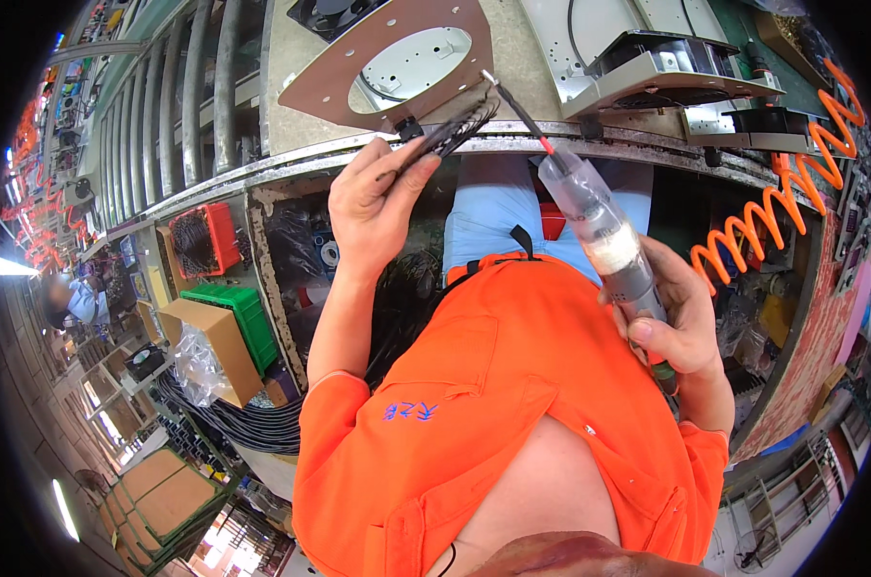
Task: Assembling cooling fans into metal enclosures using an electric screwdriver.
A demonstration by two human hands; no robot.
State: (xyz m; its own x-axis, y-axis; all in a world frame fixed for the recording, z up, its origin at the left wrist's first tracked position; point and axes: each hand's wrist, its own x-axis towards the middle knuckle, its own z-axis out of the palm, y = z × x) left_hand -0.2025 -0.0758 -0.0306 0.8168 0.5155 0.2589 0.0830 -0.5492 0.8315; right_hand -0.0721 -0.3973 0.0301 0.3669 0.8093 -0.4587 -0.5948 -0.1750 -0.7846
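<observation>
So the workbench (524,91) was pretty crowded. A brown plate (325,79) with a big round cutout lay near the bench edge, a black fan (337,12) just beyond it, half cut off by the frame. Over to the right sat a fan unit (671,79) on its own pale plate, boxing in that side, and an orange coiled hose (757,219) looped down past the edge. On the left there was a rack of metal rollers (226,87), and below that a red bin (224,236), a green crate (248,322), an open cardboard box (238,361) and a heap of black cable (238,423).

Hands: the left hand (378,197) was raised near the bench edge, thumb and fingers pinching a black wire-like piece (459,130) that overlapped the plate's near side in view. The right hand (681,308) was lower down, fingers wrapped around a plastic-sleeved power screwdriver (604,226), tilted up and left. Its long bit ended by the plate's right-hand side; couldn't tell if it was actually touching.
</observation>
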